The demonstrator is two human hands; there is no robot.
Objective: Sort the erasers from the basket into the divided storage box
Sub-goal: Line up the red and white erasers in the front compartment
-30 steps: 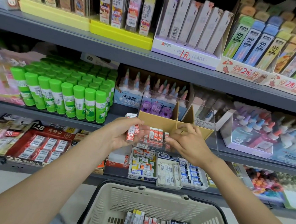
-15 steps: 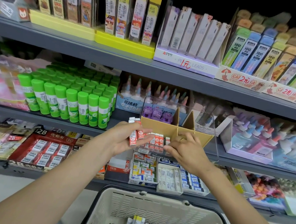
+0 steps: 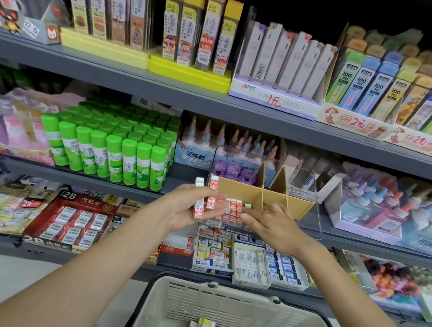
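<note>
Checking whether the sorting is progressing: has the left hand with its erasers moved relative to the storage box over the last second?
No clear move. The left hand holds two red-and-white erasers at the storage box's front-left corner, as before; only the camera shifted.

Over the last second the left hand (image 3: 195, 207) has drawn a little back to the left from the storage box (image 3: 305, 208), so its two red-and-white erasers (image 3: 205, 197) now stand clear of the box's left end instead of against it. The erasers have spread apart at the top. The right hand (image 3: 274, 224) has slid lower at the box's near edge, its fingers now flatter over the row of erasers inside. The camera has tipped up, and the basket (image 3: 202, 300) sits lower in view.
</note>
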